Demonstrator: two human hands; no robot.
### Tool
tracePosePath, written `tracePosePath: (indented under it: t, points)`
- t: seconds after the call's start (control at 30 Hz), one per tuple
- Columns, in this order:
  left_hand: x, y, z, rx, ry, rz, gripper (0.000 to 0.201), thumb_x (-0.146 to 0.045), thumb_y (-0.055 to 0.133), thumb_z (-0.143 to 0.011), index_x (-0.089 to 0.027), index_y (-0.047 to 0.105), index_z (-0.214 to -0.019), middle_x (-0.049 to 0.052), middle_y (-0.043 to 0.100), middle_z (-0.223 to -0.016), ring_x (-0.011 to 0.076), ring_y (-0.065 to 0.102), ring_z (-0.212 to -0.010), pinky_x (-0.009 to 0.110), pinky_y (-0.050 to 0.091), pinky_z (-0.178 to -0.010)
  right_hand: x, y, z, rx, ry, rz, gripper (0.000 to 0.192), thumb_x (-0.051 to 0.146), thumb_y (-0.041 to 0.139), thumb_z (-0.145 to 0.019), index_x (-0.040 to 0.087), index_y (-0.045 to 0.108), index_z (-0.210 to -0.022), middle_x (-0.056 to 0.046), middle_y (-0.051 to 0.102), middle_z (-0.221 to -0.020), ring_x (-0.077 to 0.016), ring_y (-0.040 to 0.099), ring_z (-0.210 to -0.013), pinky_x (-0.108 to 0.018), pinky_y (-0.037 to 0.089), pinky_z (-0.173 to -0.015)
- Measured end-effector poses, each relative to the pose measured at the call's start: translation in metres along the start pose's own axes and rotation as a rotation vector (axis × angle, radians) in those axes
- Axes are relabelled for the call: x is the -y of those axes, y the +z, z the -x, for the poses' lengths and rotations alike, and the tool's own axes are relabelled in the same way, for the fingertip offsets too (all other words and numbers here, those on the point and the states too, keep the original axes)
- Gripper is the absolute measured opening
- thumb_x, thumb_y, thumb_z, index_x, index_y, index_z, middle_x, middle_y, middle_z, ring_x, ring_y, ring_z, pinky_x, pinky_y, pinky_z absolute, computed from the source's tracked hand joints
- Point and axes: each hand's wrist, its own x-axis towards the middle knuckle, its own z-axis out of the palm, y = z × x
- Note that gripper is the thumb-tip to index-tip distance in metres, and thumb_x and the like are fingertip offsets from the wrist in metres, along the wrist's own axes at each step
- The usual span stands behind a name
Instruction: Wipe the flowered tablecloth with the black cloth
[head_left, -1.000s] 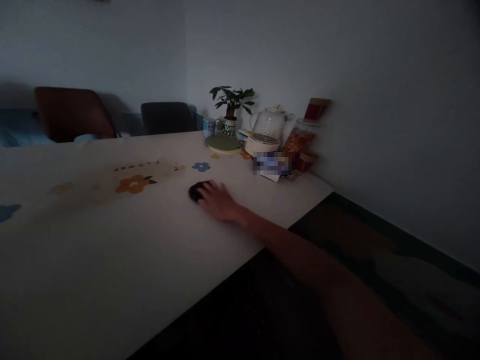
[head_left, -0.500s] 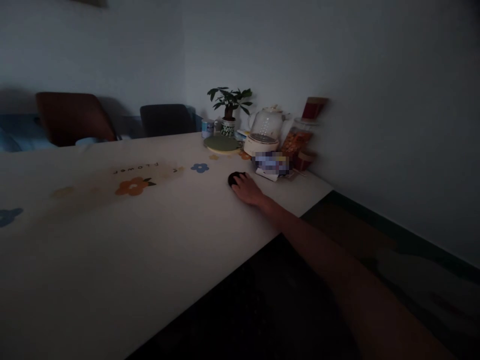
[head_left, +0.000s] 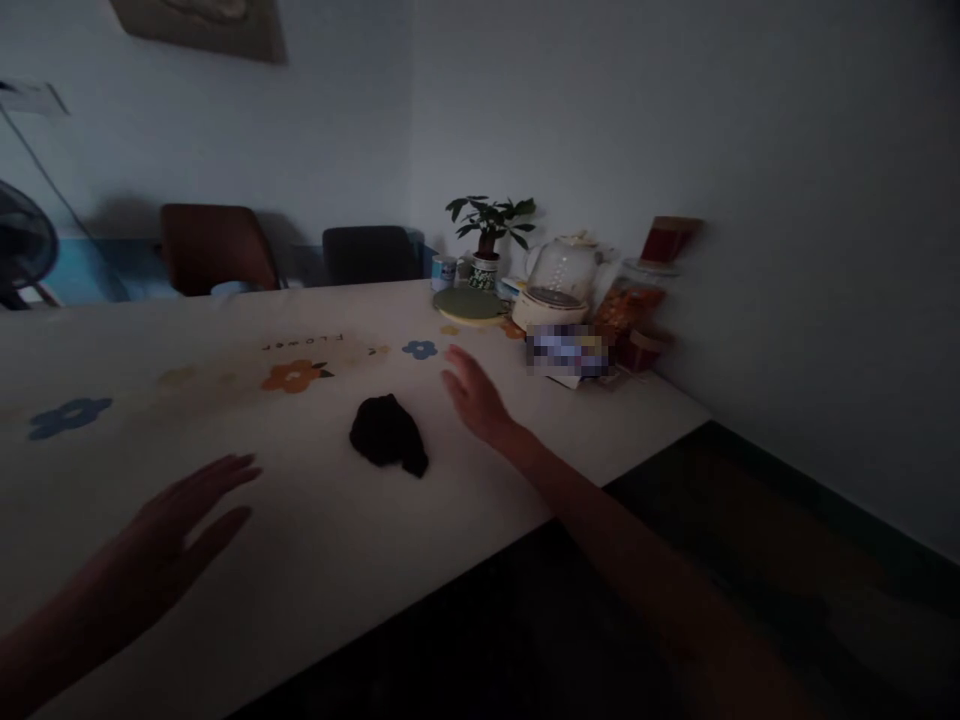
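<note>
A crumpled, dark piece of black cloth (head_left: 384, 432), possibly a sock, lies loose on the pale table between my hands. My right hand (head_left: 478, 402) is just to its right, fingers stretched out, holding nothing. To the lower left, my left hand (head_left: 187, 520) hovers over the table with thumb and fingers apart, also holding nothing. Neither hand touches the cloth. Its exact kind is hard to make out in the dim light.
A printed tablecloth (head_left: 247, 560) covers the table. Along the far right stand a green round mat (head_left: 471, 304), a mug (head_left: 443, 272), a potted plant (head_left: 485, 272), a glass kettle (head_left: 562, 275), a blurred packet (head_left: 568, 352) and stacked jars (head_left: 630, 300). Chairs (head_left: 217, 250) line the far side.
The black cloth, under my right hand near the packet before, now lies released nearer the table's middle. My left hand has come into view, and the camera view has turned left.
</note>
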Motion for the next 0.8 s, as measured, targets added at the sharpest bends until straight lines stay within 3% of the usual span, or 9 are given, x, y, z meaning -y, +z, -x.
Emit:
tracePosePath:
  t: [0.13, 0.2, 0.27, 0.37, 0.5, 0.63, 0.8]
  points:
    - [-0.058, 0.030, -0.055, 0.165, 0.095, 0.065, 0.057, -0.062, 0.037, -0.093, -0.030, 0.055, -0.137, 0.006, 0.051, -0.147, 0.0296, 0.052, -0.133, 0.048, 0.048, -0.109, -0.041, -0.039, -0.003, -0.281, 0.136, -0.016, 0.037, 0.042, 0.032, -0.099, 0.020, 0.062, -0.095, -0.012, 0.072, -0.100, -0.0242, 0.066, -0.098, -0.045, 0.050, -0.090]
    - [-0.094, 0.045, -0.083, 0.265, 0.086, 0.066, 0.066, -0.062, 0.041, -0.091, -0.023, 0.048, -0.144, 0.013, 0.040, -0.155, 0.0337, 0.044, -0.139, 0.051, 0.045, -0.111, -0.047, -0.048, 0.002, -0.430, 0.192, -0.025, 0.035, 0.042, 0.035, -0.097, 0.022, 0.060, -0.084, -0.008, 0.071, -0.087, -0.0220, 0.065, -0.086, -0.041, 0.049, -0.083]
    - [-0.122, 0.060, -0.104, 0.365, 0.064, 0.044, 0.075, -0.065, 0.046, -0.088, -0.019, 0.043, -0.148, 0.016, 0.032, -0.159, 0.0377, 0.034, -0.145, 0.055, 0.039, -0.114, -0.045, -0.052, 0.007, -0.488, 0.204, -0.023, 0.034, 0.040, 0.036, -0.096, 0.022, 0.060, -0.080, -0.006, 0.069, -0.081, -0.0199, 0.063, -0.079, -0.038, 0.048, -0.078]
    - [-0.145, 0.080, -0.128, 0.422, 0.106, -0.006, 0.073, -0.062, 0.045, -0.090, -0.022, 0.038, -0.151, 0.014, 0.027, -0.161, 0.0381, 0.023, -0.149, 0.057, 0.030, -0.119, -0.039, -0.054, 0.011, -0.479, 0.193, -0.015, 0.033, 0.036, 0.036, -0.097, 0.021, 0.061, -0.081, -0.005, 0.069, -0.081, -0.0181, 0.062, -0.075, -0.035, 0.047, -0.076]
    - [-0.162, 0.104, -0.167, 0.409, 0.161, -0.043, 0.063, -0.049, 0.041, -0.095, -0.023, 0.036, -0.152, 0.014, 0.026, -0.161, 0.0358, 0.025, -0.149, 0.054, 0.026, -0.121, -0.034, -0.056, 0.010, -0.459, 0.169, -0.016, 0.032, 0.034, 0.036, -0.097, 0.022, 0.060, -0.079, -0.006, 0.070, -0.081, -0.0192, 0.064, -0.080, -0.035, 0.047, -0.078]
    - [-0.196, 0.131, -0.220, 0.316, 0.159, -0.029, 0.058, -0.047, 0.049, -0.092, -0.021, 0.046, -0.143, 0.016, 0.030, -0.158, 0.0379, 0.024, -0.148, 0.056, 0.020, -0.122, -0.036, -0.057, 0.010, -0.443, 0.170, 0.016, 0.032, 0.035, 0.037, -0.096, 0.023, 0.059, -0.077, -0.005, 0.070, -0.079, -0.0197, 0.064, -0.079, -0.035, 0.047, -0.077]
    - [-0.233, 0.160, -0.266, 0.232, 0.111, -0.008, 0.055, -0.046, 0.041, -0.095, -0.012, 0.051, -0.136, 0.020, 0.028, -0.158, 0.0383, 0.018, -0.149, 0.060, 0.015, -0.121, -0.046, -0.053, 0.011, -0.366, 0.134, 0.119, 0.036, 0.037, 0.035, -0.096, 0.023, 0.057, -0.071, -0.007, 0.070, -0.075, -0.0204, 0.062, -0.076, -0.035, 0.045, -0.077]
